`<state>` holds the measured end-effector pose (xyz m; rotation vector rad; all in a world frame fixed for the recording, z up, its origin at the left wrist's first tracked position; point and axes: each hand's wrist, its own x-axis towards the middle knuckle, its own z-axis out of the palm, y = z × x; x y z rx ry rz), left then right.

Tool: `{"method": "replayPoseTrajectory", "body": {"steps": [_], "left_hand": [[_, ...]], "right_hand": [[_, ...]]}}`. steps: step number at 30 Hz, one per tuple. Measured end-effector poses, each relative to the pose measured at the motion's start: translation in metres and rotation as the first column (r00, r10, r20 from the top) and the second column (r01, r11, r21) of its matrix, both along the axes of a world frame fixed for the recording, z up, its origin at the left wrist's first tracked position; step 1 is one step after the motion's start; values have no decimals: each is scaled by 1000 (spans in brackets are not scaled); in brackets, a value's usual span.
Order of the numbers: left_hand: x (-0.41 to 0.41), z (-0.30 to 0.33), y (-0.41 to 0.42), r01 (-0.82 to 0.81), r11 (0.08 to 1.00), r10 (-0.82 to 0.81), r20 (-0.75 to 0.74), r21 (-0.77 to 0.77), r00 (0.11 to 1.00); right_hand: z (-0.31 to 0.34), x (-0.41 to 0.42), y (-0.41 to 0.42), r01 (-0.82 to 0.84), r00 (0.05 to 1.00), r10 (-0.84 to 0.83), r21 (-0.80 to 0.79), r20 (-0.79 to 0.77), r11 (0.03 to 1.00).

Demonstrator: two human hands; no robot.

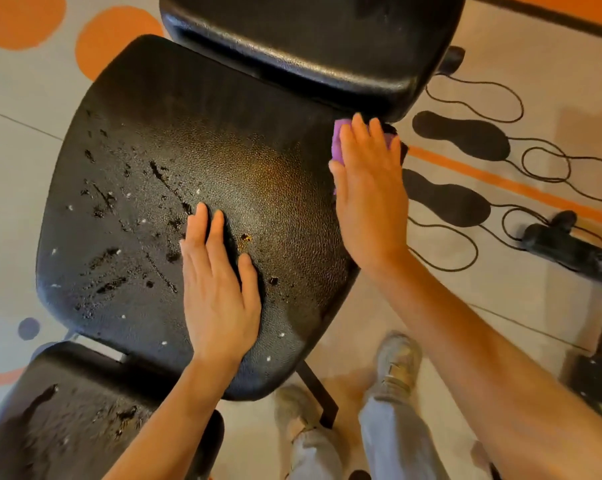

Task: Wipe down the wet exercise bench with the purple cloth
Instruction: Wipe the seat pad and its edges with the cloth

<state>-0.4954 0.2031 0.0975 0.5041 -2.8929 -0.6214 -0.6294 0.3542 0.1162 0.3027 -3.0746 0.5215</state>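
Note:
The black padded exercise bench (161,140) fills the middle of the view, its middle pad streaked with water drops and smears on the left half. My left hand (216,285) lies flat on that pad, fingers straight. My right hand (368,188) presses the purple cloth (338,147) with straight fingers against the pad's far right edge, close to the gap below the upper pad (310,39). Most of the cloth is hidden under the hand. A lower pad (67,417) at the bottom left is also wet.
The floor (465,323) is grey with orange dots and stripes and black footprint and loop markings on the right. A black machine base (569,247) stands at the right. My legs and shoes (396,362) are beside the bench frame's leg (318,393).

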Motion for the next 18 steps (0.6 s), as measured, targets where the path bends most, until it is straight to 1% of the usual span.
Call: {"method": "replayPoseTrajectory", "body": {"steps": [1,2,4,5,6,7,9,10,11,12,13,14,15,16,17,18], "left_hand": [[0,0,0,4,1000,-4,-2,2,1000],[0,0,-1,8,1000,-8,-5,2,1000],[0,-1,-2,17,1000,-17,-11,-4,1000],[0,-1,-2,22,1000,-22,-13,-4,1000],[0,-1,-2,25,1000,-25,-16,-2,1000],[0,-1,-2,29,1000,-29,-19,-2,999],[0,-1,-2,36,999,-36,-28,-11,999],[0,-2,-3,30,999,-31,-30,-19,999],[0,-4,-3,22,999,-23,-27,-23,999],[0,-4,-4,18,1000,-19,-20,-21,1000],[0,-4,-4,17,1000,-17,-12,-14,1000],[0,-4,-4,16,1000,-16,-5,-8,1000],[-1,-3,-4,18,1000,-18,0,-3,1000],[-1,-2,-6,25,1000,-25,5,6,1000],[-1,0,-6,37,999,-37,9,21,999],[1,2,-7,51,998,-52,13,39,999]], "right_hand": [[-1,23,-5,13,1000,-12,13,-28,1000],[-5,57,-8,-42,998,44,43,-48,998],[-6,128,-7,-229,972,233,85,-44,970],[-8,147,-2,-311,949,315,92,-25,946],[-12,145,4,-373,927,375,94,-9,923],[-12,127,6,-389,920,392,103,-7,916],[-6,68,3,-262,964,265,107,-14,959],[-4,37,0,-167,985,170,79,-35,983],[-2,15,-2,-72,997,73,37,-25,997],[-1,9,-5,3,1000,-3,12,-10,1000],[-1,20,-9,43,999,-43,14,-29,999],[-5,42,-10,12,998,-10,42,-57,999],[-6,73,-11,-65,995,70,90,-64,994],[-6,107,-10,-165,983,173,124,-56,978],[-4,132,-4,-278,959,284,150,-15,949],[-5,140,3,-369,928,373,165,5,915]]}}
